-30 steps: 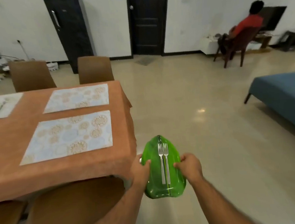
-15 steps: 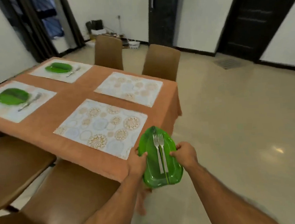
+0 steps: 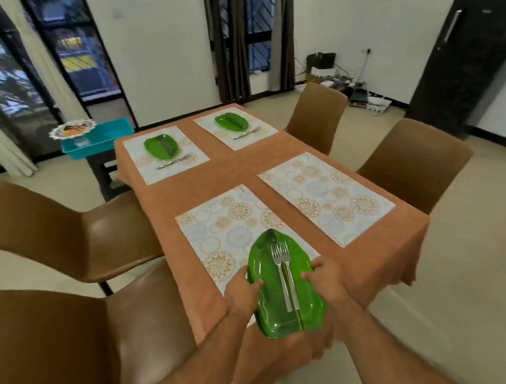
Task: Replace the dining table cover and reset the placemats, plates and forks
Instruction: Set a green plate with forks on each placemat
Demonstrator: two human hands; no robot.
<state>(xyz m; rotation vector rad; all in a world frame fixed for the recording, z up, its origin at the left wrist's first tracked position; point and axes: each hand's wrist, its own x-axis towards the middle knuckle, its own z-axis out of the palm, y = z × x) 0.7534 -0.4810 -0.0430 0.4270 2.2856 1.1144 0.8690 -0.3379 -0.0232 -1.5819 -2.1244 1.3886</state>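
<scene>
head view: both hands' fingers, left hand (image 3: 244,295) and right hand (image 3: 326,280), grip a green plate (image 3: 273,308) carrying two forks (image 3: 285,277).

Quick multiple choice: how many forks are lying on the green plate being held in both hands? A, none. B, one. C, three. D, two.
D: two forks lie side by side along the middle of the green plate, which the left hand and right hand grip by its edges over the near placemat.
</scene>
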